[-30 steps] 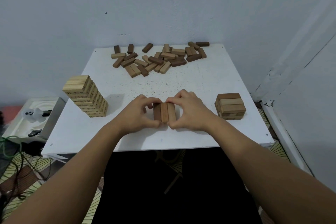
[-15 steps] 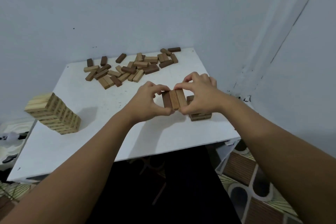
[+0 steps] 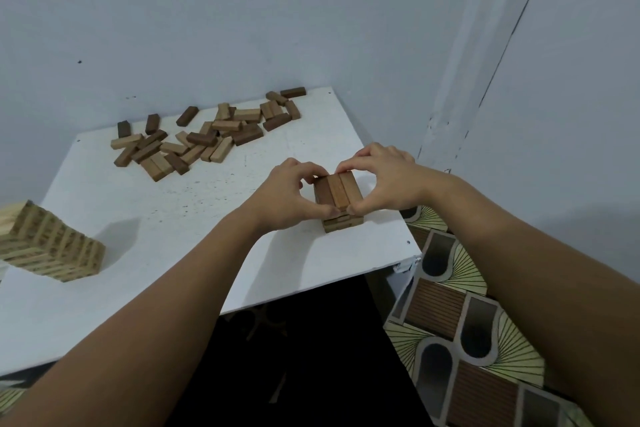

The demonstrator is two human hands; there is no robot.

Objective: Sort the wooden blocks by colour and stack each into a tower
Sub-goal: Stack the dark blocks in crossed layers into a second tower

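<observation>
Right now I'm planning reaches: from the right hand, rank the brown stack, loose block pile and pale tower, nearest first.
From the right hand:
1. Brown stack, under its fingers.
2. Loose block pile, far side.
3. Pale tower, left edge.

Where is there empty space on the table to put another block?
Bare table lies between the pale tower, the loose blocks and the left hand. It is crowded at the back and around the brown stack under the right hand.
</observation>
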